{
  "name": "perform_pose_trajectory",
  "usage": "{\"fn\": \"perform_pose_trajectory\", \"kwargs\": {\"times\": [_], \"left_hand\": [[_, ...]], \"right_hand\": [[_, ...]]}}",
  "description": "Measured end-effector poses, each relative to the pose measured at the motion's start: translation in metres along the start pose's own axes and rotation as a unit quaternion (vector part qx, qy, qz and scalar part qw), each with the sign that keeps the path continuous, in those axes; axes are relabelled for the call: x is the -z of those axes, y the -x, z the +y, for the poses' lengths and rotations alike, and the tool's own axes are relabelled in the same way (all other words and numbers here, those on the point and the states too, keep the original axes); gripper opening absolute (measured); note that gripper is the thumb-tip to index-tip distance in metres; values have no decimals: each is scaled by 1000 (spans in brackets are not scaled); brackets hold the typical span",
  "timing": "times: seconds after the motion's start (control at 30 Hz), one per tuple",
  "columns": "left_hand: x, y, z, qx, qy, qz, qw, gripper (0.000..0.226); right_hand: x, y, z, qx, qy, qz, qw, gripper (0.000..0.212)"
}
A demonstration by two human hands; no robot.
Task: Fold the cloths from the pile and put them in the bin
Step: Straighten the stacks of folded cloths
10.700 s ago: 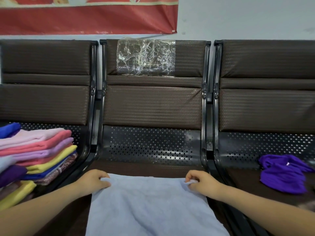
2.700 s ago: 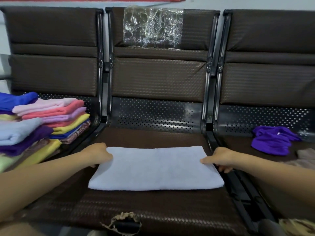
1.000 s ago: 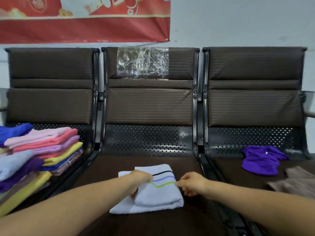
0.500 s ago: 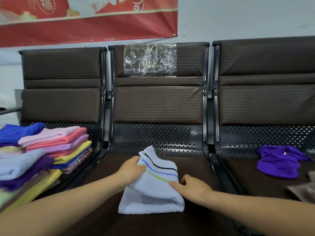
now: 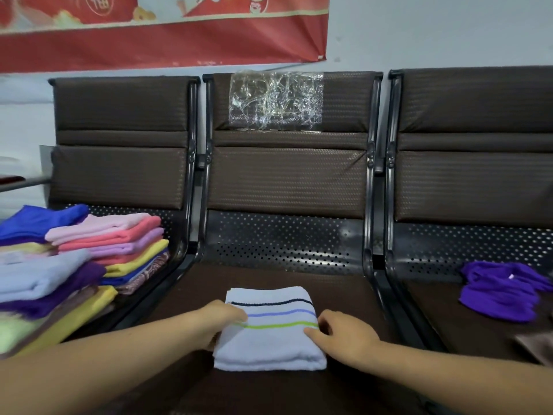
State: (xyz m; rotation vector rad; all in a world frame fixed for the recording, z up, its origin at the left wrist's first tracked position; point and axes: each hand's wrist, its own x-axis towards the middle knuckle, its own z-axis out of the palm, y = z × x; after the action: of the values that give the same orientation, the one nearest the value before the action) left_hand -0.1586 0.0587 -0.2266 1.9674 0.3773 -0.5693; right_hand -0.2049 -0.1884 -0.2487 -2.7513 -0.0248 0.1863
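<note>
Folded towel (image 5: 269,333) lies flat on the middle seat (image 5: 344,295); left hand (image 5: 220,320) and right hand (image 5: 344,335) press its sides, fingers relaxed, gripping nothing.

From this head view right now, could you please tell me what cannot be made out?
- The bin: not in view anywhere.
- Stack of folded cloths: cut off by the left edge.
- Brown cloth: cut off by the right edge.
- Left hand fingertips: hidden under the striped towel.
- Right hand: fingers rest on the towel's side; grip unclear.
</note>
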Motion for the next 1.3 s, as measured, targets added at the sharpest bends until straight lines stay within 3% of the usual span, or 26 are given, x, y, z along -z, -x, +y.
{"fn": "perform_pose_trajectory", "kwargs": {"times": [0.07,0.13,0.2,0.27,0.3,0.37,0.53,0.67,0.77,0.9,1.0,1.07,1.1,1.2,1.3], "left_hand": [[-3,9,0,5,66,-51,997,22],[-5,15,-2,-10,58,-65,996,15],[-7,18,-2,-21,18,-52,998,21],[-9,19,-1,-45,-11,-18,999,35],[-10,20,-1,-70,-15,-9,997,44],[-10,26,1,-133,-32,-19,990,51],[2,42,3,-251,-19,-30,967,37],[47,47,3,-249,-21,51,967,24],[93,61,14,-261,-46,134,955,47],[192,93,33,-278,-103,257,920,49],[270,104,29,-250,-88,346,900,41],[305,106,13,-203,-124,389,890,53],[319,102,1,-185,-144,401,886,56],[345,86,-49,-100,-248,409,872,45],[349,67,-83,-36,-314,395,863,44]], "right_hand": [[-3,-1,-5,16,-15,0,1000,36],[-4,-4,-14,-15,-104,-11,994,41],[-1,-4,-24,-66,-248,-36,966,42],[1,-4,-32,-83,-362,-63,926,27],[3,-3,-36,-85,-387,-71,916,23],[4,1,-46,-94,-416,-76,901,34],[5,7,-74,-82,-451,-47,887,41],[12,1,-117,-44,-465,-15,884,31],[22,-13,-168,1,-480,4,877,23],[30,-46,-263,91,-520,20,849,16],[25,-75,-341,124,-547,-2,828,34],[5,-96,-381,110,-547,-54,828,59],[-7,-102,-396,96,-532,-93,836,61],[-54,-105,-417,62,-530,-169,829,51],[-69,-96,-417,56,-510,-152,845,41]]}}
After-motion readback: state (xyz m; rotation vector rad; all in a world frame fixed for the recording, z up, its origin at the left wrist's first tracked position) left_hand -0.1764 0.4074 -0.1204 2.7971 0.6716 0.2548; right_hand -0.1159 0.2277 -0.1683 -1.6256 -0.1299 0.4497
